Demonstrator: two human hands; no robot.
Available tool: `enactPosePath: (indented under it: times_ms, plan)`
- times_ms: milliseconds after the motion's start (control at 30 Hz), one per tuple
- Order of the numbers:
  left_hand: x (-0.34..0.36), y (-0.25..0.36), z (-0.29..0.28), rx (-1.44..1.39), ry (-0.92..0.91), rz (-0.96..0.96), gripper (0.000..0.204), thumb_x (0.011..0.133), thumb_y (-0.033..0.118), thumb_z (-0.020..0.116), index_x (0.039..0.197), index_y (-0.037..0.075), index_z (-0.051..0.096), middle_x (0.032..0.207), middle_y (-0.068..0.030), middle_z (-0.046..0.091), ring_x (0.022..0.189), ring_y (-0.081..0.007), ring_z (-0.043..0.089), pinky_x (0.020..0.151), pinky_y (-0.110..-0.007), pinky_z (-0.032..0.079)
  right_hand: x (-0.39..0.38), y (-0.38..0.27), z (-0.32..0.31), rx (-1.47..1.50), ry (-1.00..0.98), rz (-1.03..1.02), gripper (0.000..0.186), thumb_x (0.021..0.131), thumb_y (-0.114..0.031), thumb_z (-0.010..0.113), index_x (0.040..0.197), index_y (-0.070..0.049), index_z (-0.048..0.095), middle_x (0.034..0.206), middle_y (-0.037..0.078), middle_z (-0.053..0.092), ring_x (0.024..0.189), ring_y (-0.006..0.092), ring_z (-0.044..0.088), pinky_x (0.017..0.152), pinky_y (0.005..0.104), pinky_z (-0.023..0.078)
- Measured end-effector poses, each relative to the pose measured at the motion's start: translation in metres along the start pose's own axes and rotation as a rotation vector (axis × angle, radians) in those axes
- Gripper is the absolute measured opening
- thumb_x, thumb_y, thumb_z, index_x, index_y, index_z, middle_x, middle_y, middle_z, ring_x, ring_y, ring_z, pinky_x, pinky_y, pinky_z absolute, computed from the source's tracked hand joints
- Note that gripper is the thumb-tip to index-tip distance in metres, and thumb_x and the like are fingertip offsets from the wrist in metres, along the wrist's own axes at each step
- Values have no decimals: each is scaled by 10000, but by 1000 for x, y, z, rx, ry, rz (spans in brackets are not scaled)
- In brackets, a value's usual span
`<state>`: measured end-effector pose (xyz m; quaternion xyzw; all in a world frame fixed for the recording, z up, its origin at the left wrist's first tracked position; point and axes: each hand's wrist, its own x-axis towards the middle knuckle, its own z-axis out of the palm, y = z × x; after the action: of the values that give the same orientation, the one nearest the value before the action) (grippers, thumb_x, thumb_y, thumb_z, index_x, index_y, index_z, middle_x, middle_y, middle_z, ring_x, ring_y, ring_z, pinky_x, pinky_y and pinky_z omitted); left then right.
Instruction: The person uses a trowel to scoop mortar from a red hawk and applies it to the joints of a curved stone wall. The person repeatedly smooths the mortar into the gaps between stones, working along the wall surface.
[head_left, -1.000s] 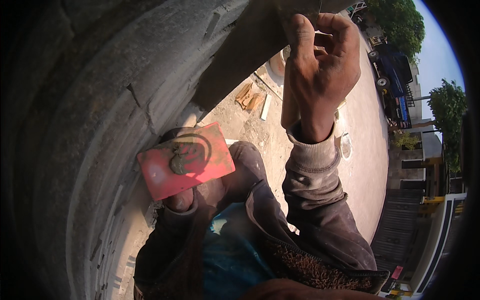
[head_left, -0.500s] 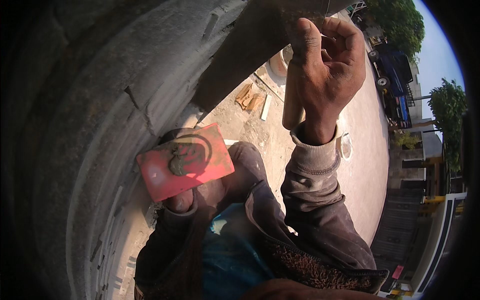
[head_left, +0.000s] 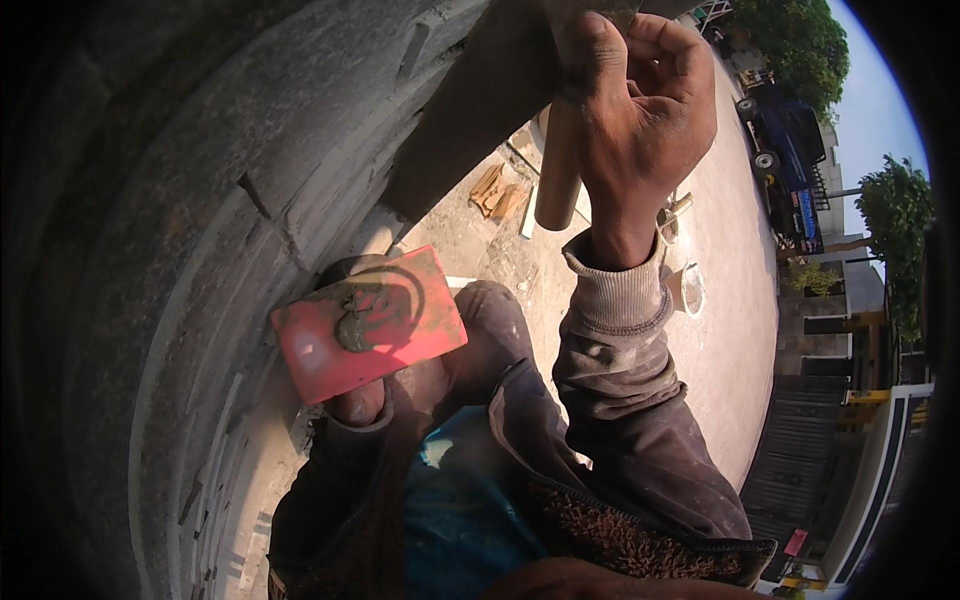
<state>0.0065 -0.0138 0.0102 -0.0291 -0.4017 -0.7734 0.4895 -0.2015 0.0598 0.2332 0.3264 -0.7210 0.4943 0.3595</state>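
Observation:
My left hand (head_left: 358, 402) is mostly hidden beneath a red rectangular board (head_left: 372, 320), holding it low beside the wall, with a small lump of grey-green mortar (head_left: 357, 330) on top. My right hand (head_left: 648, 130) is raised at top centre, thumb and curled fingertips closed on the dark flat blade of a trowel (head_left: 556, 180), whose cylindrical handle hangs down alongside the palm. The blade is up against the shadowed underside of the concrete edge, and its exact outline is hard to make out.
A grey concrete wall (head_left: 200, 200) with ledges runs down the left. Below lie pale ground with brown broken pieces (head_left: 490, 195), a white strip (head_left: 530, 210) and white buckets (head_left: 688, 290). A dark blue truck (head_left: 790, 150), trees (head_left: 890, 220) and a gate (head_left: 800, 440) stand to the right.
My right hand, after a slight shift right, has moved up and to the left with the trowel. The red board in my left hand has hardly moved.

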Motion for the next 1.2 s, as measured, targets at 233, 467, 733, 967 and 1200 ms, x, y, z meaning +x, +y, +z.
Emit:
enactPosePath:
  times_ms: [233, 467, 733, 967, 1200]
  plan:
    - [-4, 2, -5, 86, 57, -30, 557, 967, 385, 657, 1319, -9, 483, 1255, -129, 595, 1119, -225, 640, 936, -385, 546, -12, -1, 5, -331, 22, -133, 263, 882, -133, 830, 1020, -16, 640, 853, 81, 724, 786, 145, 735, 702, 266, 586]
    - [-2, -1, 4, 42, 34, -39, 568, 958, 387, 666, 1323, -8, 482, 1256, -127, 594, 1118, -224, 640, 935, -383, 547, -20, 1, 12, -365, 55, -174, 247, 872, -114, 814, 959, -15, 605, 777, 88, 706, 693, 158, 724, 639, 267, 556]
    - [-8, 2, 6, 18, 51, -48, 581, 948, 389, 676, 1326, -7, 482, 1257, -126, 593, 1116, -223, 640, 933, -380, 548, -18, 11, 12, -422, 36, -254, 241, 860, -97, 805, 925, -25, 584, 726, 104, 684, 637, 201, 715, 599, 293, 539]
    - [-10, -2, 3, 2, 110, -59, 593, 939, 390, 685, 1330, -6, 481, 1258, -125, 592, 1114, -223, 639, 932, -378, 549, -23, -2, -20, -328, -63, -83, 189, 908, -102, 768, 991, -43, 610, 830, 75, 724, 602, 195, 688, 559, 316, 500]
    - [-9, -2, -4, 34, 147, -64, 616, 923, 394, 700, 1336, -4, 478, 1259, -122, 589, 1114, -221, 637, 931, -375, 551, 5, -12, -25, -435, -185, -301, 257, 889, -156, 831, 1043, -60, 649, 920, 74, 757, 817, 148, 762, 677, 250, 568]
